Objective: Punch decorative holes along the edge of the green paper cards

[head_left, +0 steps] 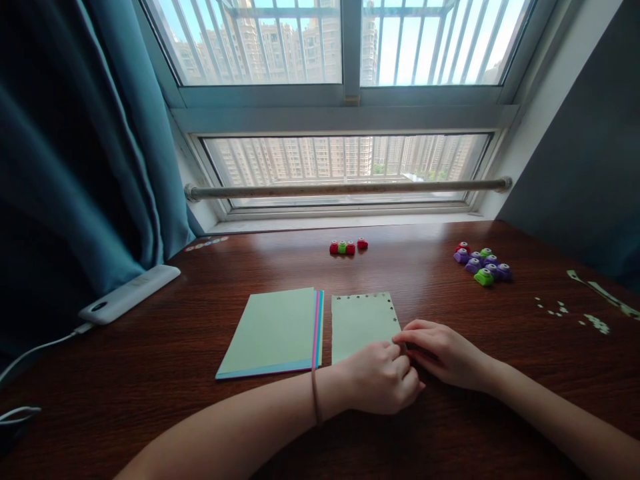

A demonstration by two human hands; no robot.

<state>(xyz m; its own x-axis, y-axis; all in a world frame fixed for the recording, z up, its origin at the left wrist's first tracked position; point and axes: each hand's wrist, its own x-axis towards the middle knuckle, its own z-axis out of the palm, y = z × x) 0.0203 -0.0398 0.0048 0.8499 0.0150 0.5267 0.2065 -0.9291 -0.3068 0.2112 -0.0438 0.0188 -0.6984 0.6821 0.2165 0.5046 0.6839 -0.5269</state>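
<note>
A pale green sheet of paper (364, 327) lies on the table, with small dark shaped holes along its top edge and upper right edge. My left hand (385, 377) is closed in a fist over the sheet's lower right part; whatever its fingers hold is hidden. My right hand (443, 350) meets it from the right. Its fingers are bent together, the fingertips at the sheet's right edge, and what is between them cannot be made out. Left of the sheet lies a stack of coloured paper (275, 330), pale green on top, with blue, pink and yellow edges showing.
Small red and green craft punches (343, 248) stand at the table's back. More purple, green and red punches (483, 263) cluster at right. Paper bits (595, 324) and cut strips (607, 293) lie far right. A white power strip (130, 293) is by the curtain (145, 167).
</note>
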